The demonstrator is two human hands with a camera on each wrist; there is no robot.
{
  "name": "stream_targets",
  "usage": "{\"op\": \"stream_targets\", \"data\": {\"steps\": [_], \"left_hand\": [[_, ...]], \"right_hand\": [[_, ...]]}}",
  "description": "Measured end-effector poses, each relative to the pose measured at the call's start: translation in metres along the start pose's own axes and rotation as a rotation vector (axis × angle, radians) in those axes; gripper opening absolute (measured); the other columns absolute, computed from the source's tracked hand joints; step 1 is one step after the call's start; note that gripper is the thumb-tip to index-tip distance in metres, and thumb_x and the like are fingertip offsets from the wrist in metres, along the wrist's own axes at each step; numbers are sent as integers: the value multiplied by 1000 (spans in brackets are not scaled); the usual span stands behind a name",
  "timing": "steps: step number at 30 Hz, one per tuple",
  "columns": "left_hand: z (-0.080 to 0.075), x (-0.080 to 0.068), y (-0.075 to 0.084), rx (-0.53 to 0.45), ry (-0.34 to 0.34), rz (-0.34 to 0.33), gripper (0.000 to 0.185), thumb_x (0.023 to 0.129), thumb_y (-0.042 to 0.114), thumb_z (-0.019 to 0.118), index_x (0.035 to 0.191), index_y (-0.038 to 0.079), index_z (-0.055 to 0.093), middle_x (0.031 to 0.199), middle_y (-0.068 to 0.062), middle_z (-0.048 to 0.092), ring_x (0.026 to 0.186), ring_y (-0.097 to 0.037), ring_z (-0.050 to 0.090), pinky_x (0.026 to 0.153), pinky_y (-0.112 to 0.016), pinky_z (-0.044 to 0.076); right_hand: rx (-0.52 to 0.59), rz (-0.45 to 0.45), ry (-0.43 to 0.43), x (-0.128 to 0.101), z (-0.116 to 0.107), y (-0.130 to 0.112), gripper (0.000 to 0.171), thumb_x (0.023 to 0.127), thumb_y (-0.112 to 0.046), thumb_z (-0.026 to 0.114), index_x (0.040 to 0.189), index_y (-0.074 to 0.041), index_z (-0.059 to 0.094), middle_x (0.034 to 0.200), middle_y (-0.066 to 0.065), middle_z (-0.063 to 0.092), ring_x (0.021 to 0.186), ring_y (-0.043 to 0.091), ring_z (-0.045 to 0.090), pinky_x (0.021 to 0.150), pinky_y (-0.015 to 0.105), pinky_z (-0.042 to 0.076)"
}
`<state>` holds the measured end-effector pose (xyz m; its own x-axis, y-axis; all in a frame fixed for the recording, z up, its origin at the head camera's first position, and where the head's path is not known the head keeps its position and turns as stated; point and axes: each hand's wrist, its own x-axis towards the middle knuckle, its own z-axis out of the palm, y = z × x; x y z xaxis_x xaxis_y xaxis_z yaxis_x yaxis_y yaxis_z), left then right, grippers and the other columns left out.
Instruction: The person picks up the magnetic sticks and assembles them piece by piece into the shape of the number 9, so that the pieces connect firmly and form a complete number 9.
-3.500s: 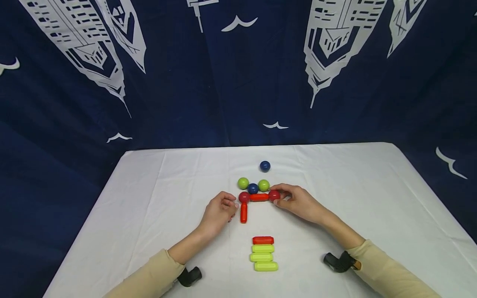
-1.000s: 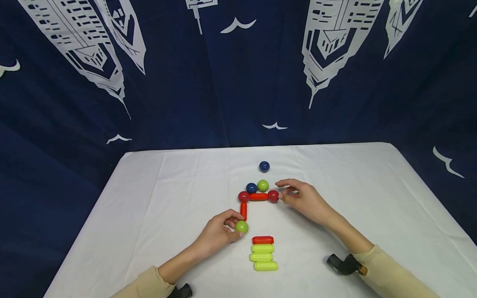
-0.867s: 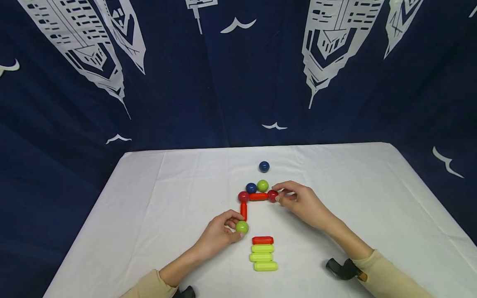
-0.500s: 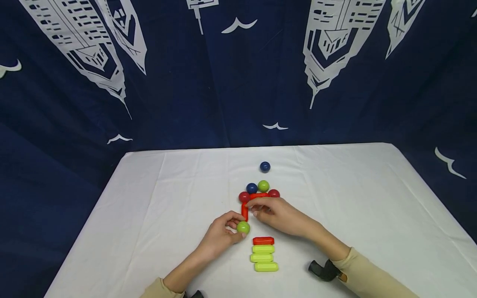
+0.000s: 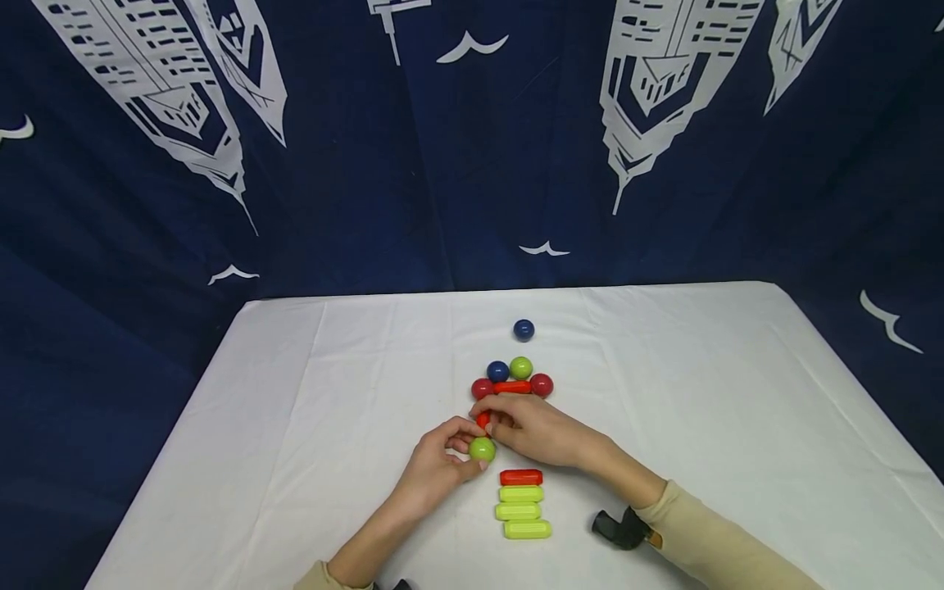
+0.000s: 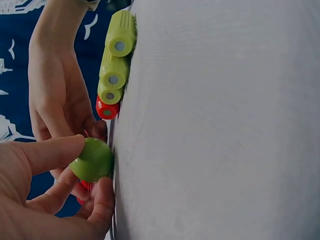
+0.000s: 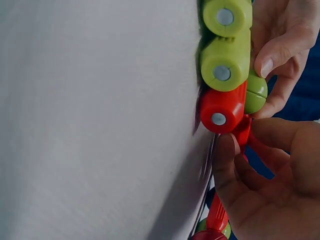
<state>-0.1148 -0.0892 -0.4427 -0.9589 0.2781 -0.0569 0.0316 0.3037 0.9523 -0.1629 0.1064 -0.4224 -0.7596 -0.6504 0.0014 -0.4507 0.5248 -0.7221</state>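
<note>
My left hand (image 5: 442,455) holds a light green ball (image 5: 483,449) between thumb and fingers, at the near end of a red magnetic rod (image 5: 483,419). Thumb and forefinger of my right hand (image 5: 542,430) pinch that rod, also seen in the right wrist view as a red rod (image 7: 243,131) close to the ball. Beyond the hands, a red ball (image 5: 483,389) joins a second red rod (image 5: 512,387), which ends at another red ball (image 5: 542,385). My right fingers partly hide the pinched rod. Whether the green ball touches it cannot be told.
Just behind the crosswise rod lie a blue ball (image 5: 497,371) and a green ball (image 5: 521,367); another blue ball (image 5: 524,330) sits farther back. Nearer me, a loose red rod (image 5: 521,477) heads a row of yellow-green rods (image 5: 518,511) on the white tablecloth (image 5: 354,393).
The left hand took the left green ball from the back and brought it to the near end of the upright rod. My right hand left the right-hand red ball and now pinches that rod.
</note>
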Motion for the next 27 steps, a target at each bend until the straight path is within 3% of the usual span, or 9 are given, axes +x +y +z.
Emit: {"op": "stream_targets", "data": {"steps": [6,10,18,27], "left_hand": [[1,0,-1,0,11,2,31,79,-1,74,109,5,66,97,-5,61,89,-19,53,73,-23,46],[2,-1,0,4,14,-1,31,81,-1,72,110,4,66,97,-4,61,89,-19,53,72,-23,45],[4,-2,3,8,18,-20,31,83,0,71,114,4,66,97,-4,59,91,-20,51,72,-24,44],[6,-4,3,-19,21,-37,32,85,1,70,116,5,65,100,-5,58,92,-20,50,72,-25,44]], "right_hand": [[58,23,25,-10,-2,0,31,95,-5,59,123,-16,64,97,-4,62,85,12,56,74,27,49],[79,54,27,-26,-4,-1,29,93,-5,61,120,-16,64,103,-5,64,85,13,57,76,27,49],[65,123,-64,-54,-7,-2,23,89,-14,71,111,-18,70,97,-14,64,86,10,56,75,26,48],[19,107,-30,-60,-3,2,22,89,-10,71,110,-18,72,93,-15,63,83,7,55,74,25,48]]}}
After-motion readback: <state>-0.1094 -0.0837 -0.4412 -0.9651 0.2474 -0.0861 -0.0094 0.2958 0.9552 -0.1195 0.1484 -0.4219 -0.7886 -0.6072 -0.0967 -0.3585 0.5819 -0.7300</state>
